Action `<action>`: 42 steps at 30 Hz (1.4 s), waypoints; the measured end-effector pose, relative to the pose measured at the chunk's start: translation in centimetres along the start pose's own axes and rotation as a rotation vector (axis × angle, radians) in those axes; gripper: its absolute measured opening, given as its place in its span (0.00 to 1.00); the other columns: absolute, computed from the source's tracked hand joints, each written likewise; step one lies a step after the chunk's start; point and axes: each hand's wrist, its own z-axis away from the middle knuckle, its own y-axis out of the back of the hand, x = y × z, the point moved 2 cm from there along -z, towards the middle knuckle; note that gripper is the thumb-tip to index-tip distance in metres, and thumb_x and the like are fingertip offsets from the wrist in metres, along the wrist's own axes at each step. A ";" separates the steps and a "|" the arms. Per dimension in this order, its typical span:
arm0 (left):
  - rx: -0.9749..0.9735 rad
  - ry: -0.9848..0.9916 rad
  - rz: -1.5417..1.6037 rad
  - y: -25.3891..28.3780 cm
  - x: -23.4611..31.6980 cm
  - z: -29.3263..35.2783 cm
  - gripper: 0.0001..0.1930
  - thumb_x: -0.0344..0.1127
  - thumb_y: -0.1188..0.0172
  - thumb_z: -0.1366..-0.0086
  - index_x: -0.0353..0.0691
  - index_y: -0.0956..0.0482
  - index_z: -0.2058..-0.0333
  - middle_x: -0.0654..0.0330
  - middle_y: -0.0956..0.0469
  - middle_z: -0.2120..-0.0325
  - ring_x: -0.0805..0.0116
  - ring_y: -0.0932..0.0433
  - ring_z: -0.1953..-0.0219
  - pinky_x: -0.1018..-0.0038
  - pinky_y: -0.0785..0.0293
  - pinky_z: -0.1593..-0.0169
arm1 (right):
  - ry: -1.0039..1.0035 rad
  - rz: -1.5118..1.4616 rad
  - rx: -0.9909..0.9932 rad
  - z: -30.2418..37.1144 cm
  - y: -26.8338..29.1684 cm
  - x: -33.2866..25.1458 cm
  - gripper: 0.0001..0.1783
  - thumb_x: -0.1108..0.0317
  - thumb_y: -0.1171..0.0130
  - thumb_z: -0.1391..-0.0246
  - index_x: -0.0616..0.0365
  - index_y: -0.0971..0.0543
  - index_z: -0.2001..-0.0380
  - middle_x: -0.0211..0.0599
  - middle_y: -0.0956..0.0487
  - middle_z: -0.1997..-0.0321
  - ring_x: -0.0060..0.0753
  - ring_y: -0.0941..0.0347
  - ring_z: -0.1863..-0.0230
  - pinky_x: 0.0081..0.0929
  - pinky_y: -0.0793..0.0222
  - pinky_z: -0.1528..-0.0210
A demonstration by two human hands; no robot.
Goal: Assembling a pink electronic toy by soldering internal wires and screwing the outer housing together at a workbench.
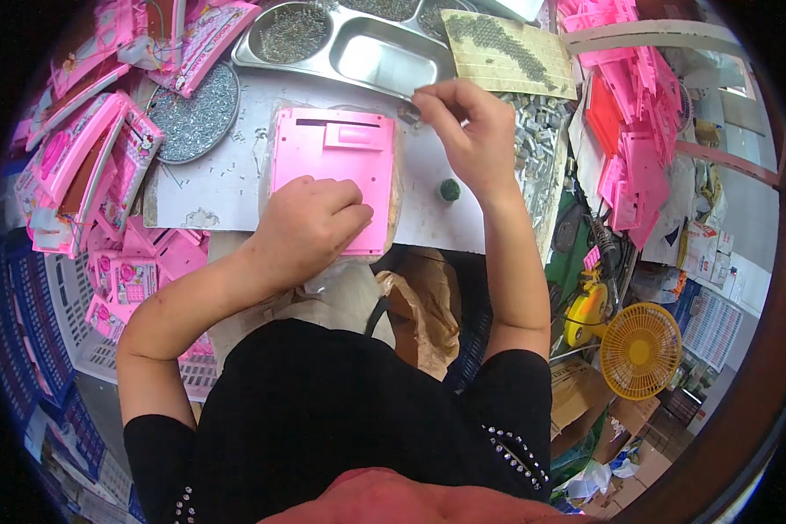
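On the left of the worktop (214, 194) sits a round dish (194, 118) of small screws, and then the left hand (310, 223) rests curled over the lower part of a pink plastic case (358, 166), its grip hidden from me. Further right, near the metal tray (384, 61), the right hand (476, 135) pinches its fingers together, on what I can't tell.
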 end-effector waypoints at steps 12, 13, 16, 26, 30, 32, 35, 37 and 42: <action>-0.125 -0.140 -0.176 0.2 0.7 0.4 0.14 0.31 0.37 0.44 0.36 0.18 0.58 0.58 0.21 0.64 0.62 0.21 0.67 0.66 0.26 0.65 | 0.181 0.278 -0.203 0.3 -2.5 1.2 0.07 0.67 0.31 0.44 0.58 0.14 0.65 0.38 0.16 0.72 0.31 0.20 0.74 0.26 0.26 0.70; -0.115 -0.108 -0.154 0.4 0.7 0.5 0.14 0.31 0.36 0.43 0.36 0.18 0.57 0.58 0.20 0.63 0.61 0.20 0.66 0.66 0.26 0.65 | 0.203 0.313 -0.212 0.1 -2.8 1.2 0.07 0.67 0.31 0.44 0.58 0.14 0.65 0.37 0.16 0.72 0.31 0.20 0.74 0.26 0.26 0.70; 0.171 -0.018 -0.105 2.8 -0.7 0.7 0.09 0.30 0.37 0.41 0.37 0.18 0.62 0.57 0.20 0.65 0.59 0.19 0.65 0.65 0.23 0.63 | 0.180 0.359 -0.288 -0.3 -2.9 1.4 0.06 0.67 0.31 0.44 0.56 0.14 0.65 0.37 0.16 0.71 0.33 0.20 0.74 0.27 0.26 0.70; -0.023 0.496 -0.878 9.5 -11.8 2.6 0.08 0.34 0.32 0.42 0.42 0.17 0.64 0.60 0.25 0.62 0.61 0.25 0.53 0.56 0.34 0.46 | 0.216 0.073 0.423 -5.6 3.9 0.4 0.07 0.70 0.35 0.41 0.63 0.16 0.62 0.29 0.19 0.74 0.21 0.24 0.73 0.22 0.27 0.68; 0.004 0.396 -0.920 8.9 -13.2 2.5 0.06 0.36 0.34 0.40 0.42 0.19 0.67 0.61 0.26 0.62 0.62 0.26 0.53 0.57 0.35 0.46 | 0.201 -0.290 0.401 -13.2 4.9 0.2 0.24 0.69 0.35 0.40 0.64 0.26 0.43 0.42 0.19 0.56 0.27 0.23 0.56 0.27 0.28 0.50; 0.109 0.331 -0.909 9.1 -12.6 2.5 0.06 0.36 0.36 0.39 0.43 0.21 0.69 0.61 0.26 0.64 0.62 0.25 0.55 0.58 0.36 0.46 | 0.099 -0.369 0.218 -15.2 4.3 -0.4 0.28 0.68 0.34 0.42 0.65 0.29 0.40 0.41 0.19 0.57 0.28 0.23 0.56 0.26 0.29 0.52; 0.156 0.294 -0.827 9.4 -12.1 3.0 0.07 0.37 0.36 0.38 0.44 0.23 0.71 0.62 0.27 0.68 0.61 0.25 0.57 0.59 0.38 0.47 | 0.070 -0.321 0.019 -17.1 2.8 -3.7 0.27 0.68 0.34 0.43 0.67 0.28 0.43 0.36 0.20 0.70 0.30 0.21 0.70 0.27 0.27 0.67; 0.126 0.274 -0.684 9.6 -11.0 3.4 0.07 0.37 0.35 0.38 0.44 0.23 0.71 0.62 0.27 0.70 0.61 0.25 0.59 0.60 0.39 0.48 | 0.025 -0.393 -0.159 -16.3 2.7 -6.8 0.25 0.68 0.33 0.44 0.66 0.27 0.46 0.36 0.20 0.72 0.30 0.22 0.72 0.27 0.28 0.69; 0.164 0.120 -0.244 7.0 -2.1 2.2 0.05 0.34 0.33 0.40 0.45 0.20 0.69 0.65 0.21 0.68 0.65 0.24 0.62 0.62 0.41 0.50 | 0.118 -0.842 -0.165 -7.3 -1.8 -7.3 0.18 0.68 0.38 0.38 0.59 0.28 0.47 0.38 0.23 0.69 0.37 0.26 0.72 0.43 0.21 0.62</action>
